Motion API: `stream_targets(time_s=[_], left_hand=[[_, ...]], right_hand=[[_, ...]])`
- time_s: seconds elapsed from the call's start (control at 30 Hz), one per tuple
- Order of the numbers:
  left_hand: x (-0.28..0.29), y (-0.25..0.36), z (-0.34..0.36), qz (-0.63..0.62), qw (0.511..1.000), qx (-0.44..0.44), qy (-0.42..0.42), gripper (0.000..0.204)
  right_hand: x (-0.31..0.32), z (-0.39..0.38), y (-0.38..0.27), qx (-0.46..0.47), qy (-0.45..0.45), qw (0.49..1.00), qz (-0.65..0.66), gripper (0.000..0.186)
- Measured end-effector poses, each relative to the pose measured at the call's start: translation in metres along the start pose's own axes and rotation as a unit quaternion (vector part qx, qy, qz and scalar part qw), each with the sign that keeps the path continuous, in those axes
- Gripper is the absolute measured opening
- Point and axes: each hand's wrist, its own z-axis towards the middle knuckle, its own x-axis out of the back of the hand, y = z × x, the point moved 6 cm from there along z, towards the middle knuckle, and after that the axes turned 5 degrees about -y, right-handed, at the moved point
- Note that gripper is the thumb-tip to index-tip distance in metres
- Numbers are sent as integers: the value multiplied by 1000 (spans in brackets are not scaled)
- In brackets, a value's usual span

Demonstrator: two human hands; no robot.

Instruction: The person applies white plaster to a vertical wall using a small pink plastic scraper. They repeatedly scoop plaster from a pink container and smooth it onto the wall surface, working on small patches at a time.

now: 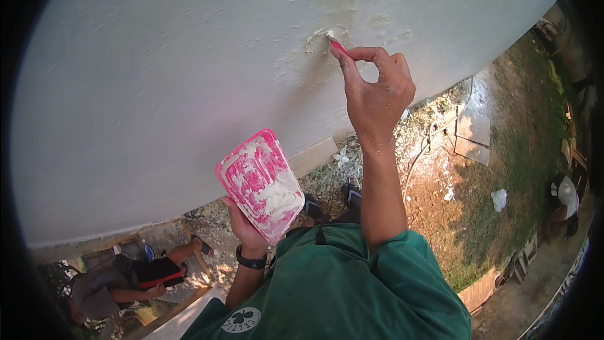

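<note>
My right hand pinches a small pink spreader between thumb and fingers. Its tip touches a rough patch of white putty on the pale painted wall. Lower and to the left, my left hand supports a pink plastic tray from beneath, thumb along its side. White putty is smeared thickly over the tray's face, with pink showing through. Most of my left fingers are hidden behind the tray.
At lower left a person sits or crouches near the wall's foot; another person is at far right. A board, a hose and a crumpled white bag lie on the dirt and grass. My sandalled feet stand close to the wall.
</note>
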Motion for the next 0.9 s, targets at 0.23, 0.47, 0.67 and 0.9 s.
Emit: stream_targets(time_s=[0.23, 0.47, 0.67, 0.9], left_hand=[[-2, 0, -1, 9, 1000, -6, 7, 65], [-3, 5, 1, 31, 999, -14, -23, 65], [-2, 5, 2, 33, 999, 7, 6, 64], [-7, -3, 6, -39, 999, 36, -11, 65]], right_hand=[[10, 8, 3, 11, -49, 998, 26, 18], [21, 12, -4, -40, -38, 991, -123, 19], [24, -12, -4, -40, -72, 996, -39, 18], [4, -27, 3, -153, -154, 943, 254, 20]])
